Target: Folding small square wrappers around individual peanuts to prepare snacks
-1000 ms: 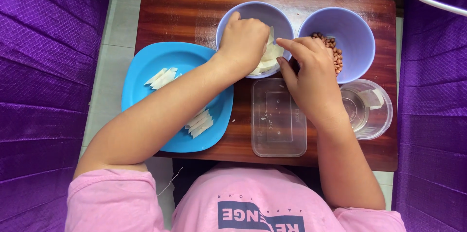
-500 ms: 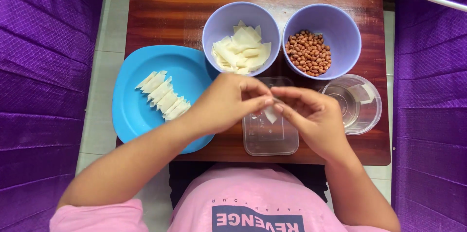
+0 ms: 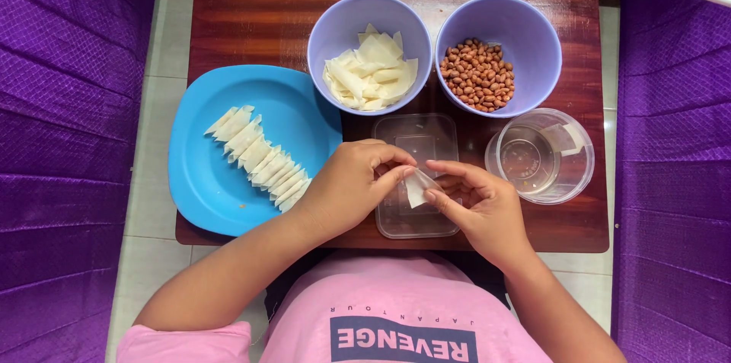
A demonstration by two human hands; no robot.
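Both hands have withdrawn from the wrapper bowl (image 3: 369, 54). Left hand (image 3: 354, 188) and right hand (image 3: 476, 207) now pinch one wrapper (image 3: 416, 188) between closed fingertips above the clear tray (image 3: 415, 134); folding appears underway. Folded pieces (image 3: 259, 159) line the blue plate (image 3: 205, 195).

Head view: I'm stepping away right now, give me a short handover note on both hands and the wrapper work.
Left hand and right hand: both pinch one small white dough wrapper above the clear rectangular plastic tub.
Things: lilac bowl of flat white wrappers and lilac bowl of red-brown peanuts at the back of the brown wooden table; clear round cup to the right.
Done: a row of folded white pieces on the round blue plate.
Left: the wrapper in hand is not yet finished; many flat wrappers remain.
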